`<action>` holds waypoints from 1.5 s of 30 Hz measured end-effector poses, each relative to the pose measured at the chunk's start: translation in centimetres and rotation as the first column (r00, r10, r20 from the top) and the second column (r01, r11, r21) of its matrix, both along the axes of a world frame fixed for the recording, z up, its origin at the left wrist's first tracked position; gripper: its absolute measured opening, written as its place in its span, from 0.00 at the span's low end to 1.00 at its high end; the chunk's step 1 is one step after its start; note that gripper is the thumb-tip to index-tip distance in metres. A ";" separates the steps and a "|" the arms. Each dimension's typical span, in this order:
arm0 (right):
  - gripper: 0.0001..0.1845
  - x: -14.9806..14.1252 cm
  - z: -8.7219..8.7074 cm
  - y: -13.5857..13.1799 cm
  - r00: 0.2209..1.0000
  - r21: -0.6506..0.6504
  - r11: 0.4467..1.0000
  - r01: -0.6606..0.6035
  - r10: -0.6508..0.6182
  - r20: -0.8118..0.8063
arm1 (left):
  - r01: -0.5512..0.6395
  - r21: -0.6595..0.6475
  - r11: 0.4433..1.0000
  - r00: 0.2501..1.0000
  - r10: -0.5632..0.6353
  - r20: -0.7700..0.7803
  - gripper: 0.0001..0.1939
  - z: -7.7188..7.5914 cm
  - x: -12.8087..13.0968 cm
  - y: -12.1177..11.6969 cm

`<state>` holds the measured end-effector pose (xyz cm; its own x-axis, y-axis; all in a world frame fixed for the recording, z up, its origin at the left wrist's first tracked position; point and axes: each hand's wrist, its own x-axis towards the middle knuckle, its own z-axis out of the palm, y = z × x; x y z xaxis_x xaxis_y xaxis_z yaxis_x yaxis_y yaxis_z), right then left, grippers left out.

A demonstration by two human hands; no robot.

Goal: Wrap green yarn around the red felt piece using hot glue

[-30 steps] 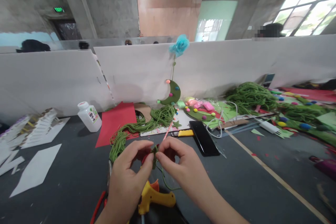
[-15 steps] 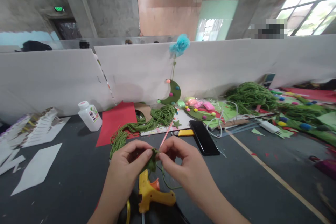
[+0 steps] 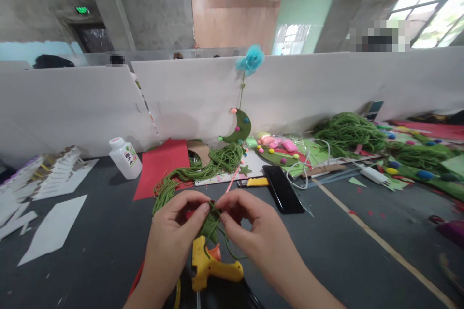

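Observation:
My left hand [image 3: 172,244] and my right hand [image 3: 253,229] meet above the dark table, both pinching a small green felt piece [image 3: 210,222] wound with green cord. A thin strand of that green cord [image 3: 228,248] trails down from it. Right under my hands lies a yellow glue gun [image 3: 212,265] with an orange trigger. Beyond my fingers a long bundle of green cord [image 3: 195,171] runs across a red felt sheet [image 3: 161,166].
A white glue bottle [image 3: 125,158] stands at the left, white paper cut-outs [image 3: 43,188] beyond it. A black phone [image 3: 283,195], a yellow utility knife [image 3: 253,182], a green felt moon [image 3: 239,128] and more green cord [image 3: 348,130] lie behind, against white partition boards [image 3: 181,101].
My hands have kept working the green piece in place, sinking slightly; more of the green piece shows below my fingers. The camera shifted a little.

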<state>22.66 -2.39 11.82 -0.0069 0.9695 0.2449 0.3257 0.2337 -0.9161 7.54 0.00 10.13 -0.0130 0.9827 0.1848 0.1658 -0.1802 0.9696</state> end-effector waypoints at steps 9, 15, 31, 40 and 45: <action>0.12 1.1 0.0 0.3 0.983 0.198 0.980 -0.003 -0.033 0.179 | 0.114 -0.172 0.979 0.974 -0.076 0.214 0.05 0.1 0.2 0.4; 0.12 1.4 0.0 0.4 0.976 0.173 0.984 -0.044 0.006 0.218 | 0.228 -0.273 0.935 0.928 -0.124 0.350 0.05 -0.3 0.0 0.4; 0.09 2.1 0.0 1.2 0.940 -0.227 0.920 -0.319 0.277 -0.199 | 0.300 -0.278 0.913 0.917 -0.195 0.349 0.04 0.9 0.0 -0.3; 0.05 3.0 -1.1 2.4 0.805 -0.162 0.827 -0.538 0.448 -0.390 | 0.356 -0.297 0.886 0.907 -0.251 0.337 0.03 0.9 -0.2 0.0; 0.05 3.2 -0.5 2.3 0.781 -0.216 0.759 -0.615 0.547 -0.300 | 0.324 -0.308 0.894 0.875 -0.160 0.457 0.05 1.1 -0.1 -0.3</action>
<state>25.89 -0.05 11.31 -0.5744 0.8183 0.0200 0.0109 0.0320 -0.9994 7.47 -0.28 11.26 0.2409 0.9582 -0.1545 -0.2616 0.2174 0.9404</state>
